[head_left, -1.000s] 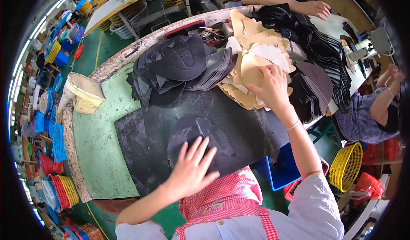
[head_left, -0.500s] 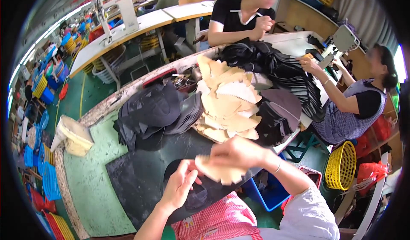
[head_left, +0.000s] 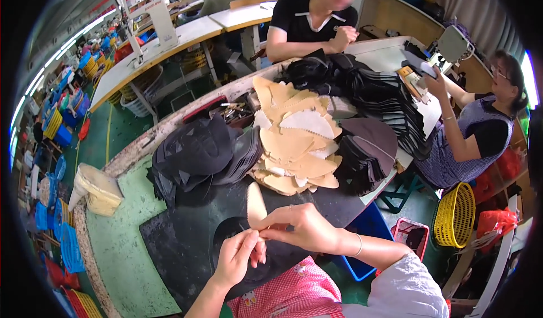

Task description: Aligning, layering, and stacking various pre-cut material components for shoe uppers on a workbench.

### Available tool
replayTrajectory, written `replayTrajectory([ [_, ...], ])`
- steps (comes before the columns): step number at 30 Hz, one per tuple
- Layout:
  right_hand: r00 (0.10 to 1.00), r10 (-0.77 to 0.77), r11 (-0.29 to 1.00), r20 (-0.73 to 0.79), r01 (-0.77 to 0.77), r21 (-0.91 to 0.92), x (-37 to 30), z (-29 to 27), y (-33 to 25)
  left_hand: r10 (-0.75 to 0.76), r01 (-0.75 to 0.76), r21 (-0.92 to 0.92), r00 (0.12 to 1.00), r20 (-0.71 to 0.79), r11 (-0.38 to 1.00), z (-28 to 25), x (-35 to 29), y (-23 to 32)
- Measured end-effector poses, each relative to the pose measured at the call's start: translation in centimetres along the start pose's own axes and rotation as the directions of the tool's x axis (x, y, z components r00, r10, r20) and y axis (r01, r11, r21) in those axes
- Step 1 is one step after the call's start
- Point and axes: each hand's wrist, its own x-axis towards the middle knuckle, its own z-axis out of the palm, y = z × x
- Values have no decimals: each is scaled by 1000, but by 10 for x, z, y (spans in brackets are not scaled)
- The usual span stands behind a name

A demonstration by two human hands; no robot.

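My right hand [head_left: 305, 227] pinches a curved beige piece with a zigzag edge [head_left: 255, 203], which stands up edge-on from the fingers. My left hand [head_left: 235, 256] is closed too, its thumb and forefinger meeting the right fingertips at the lower end of that piece; what lies between them is too small to tell. Below both hands a rounded black piece [head_left: 225, 231] rests on the dark mat [head_left: 175, 244], partly covered by them. Just beyond is a heap of similar beige zigzag-edged pieces [head_left: 291, 145]. Stacked black pieces [head_left: 198, 148] lie to its left.
More dark pieces [head_left: 367, 148] and black stacks [head_left: 384, 103] lie right of the heap. A cream-coloured pot [head_left: 99, 190] stands at the left. A blue bin [head_left: 370, 227] and yellow basket [head_left: 454, 215] are right. Two people [head_left: 314, 24] [head_left: 469, 125] sit across the table.
My right hand has swung the beige piece from lying flat to upright and brought its fingertips against my left hand's. The person at the right has raised a dark piece.
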Motion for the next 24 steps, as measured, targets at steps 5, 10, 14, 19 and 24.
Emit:
replayTrajectory([
  [5,969,227,967,101,-237,97,-13,-4,5,16,-27,447,999,29,894,12,-1,6],
  [10,981,173,966,84,-152,-209,-21,12,1,246,-153,746,969,-14,648,22,-9,-17],
  [14,965,257,955,-50,-262,-143,-28,24,3,498,-263,802,866,-50,536,30,-1,-27],
  [19,927,337,931,164,-354,89,-30,16,6,-90,91,58,996,-26,994,10,-6,-24],
  [24,727,640,-99,248,-242,965,-23,12,18,-91,113,-372,993,76,921,-15,-20,-31],
])
